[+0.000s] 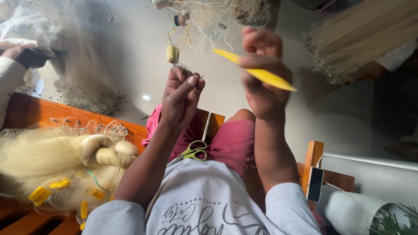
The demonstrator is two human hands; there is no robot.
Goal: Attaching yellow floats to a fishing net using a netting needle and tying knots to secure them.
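A: Sitting on a wooden bench [35,111], orange-brown slats, over a pale smooth floor [135,56] with a small glare spot. Heaped on the bench to the left, a cream fishing net bundle [56,159] with yellow floats [40,195] tangled in.

B: And in the hands?

A: Left hand [180,98] raised, fingers curled tight, thumb and forefinger pinched on thin pale line running up to the hanging net [209,21] at the top edge. Right hand [261,72] closed around a flat yellow netting needle [259,72], held slantwise, tip pointing right. Just left of the hands, a small olive float [172,54] dangling from the strands.

B: Anything on the lap?

A: Green-handled scissors [193,151] lying on pink shorts, blades pointing left. Beside the right elbow, a phone [314,184] with a white cable leaning at the bench end.

B: Hard to read where?

A: Right hand blurred, so exact finger placement on the needle unclear. Strand between the left fingers barely visible. Top right, another net bundle [365,35] cut off by the frame, held by another person's hand [370,72] in shadow. Top left, another sleeve [8,78], mostly out of view
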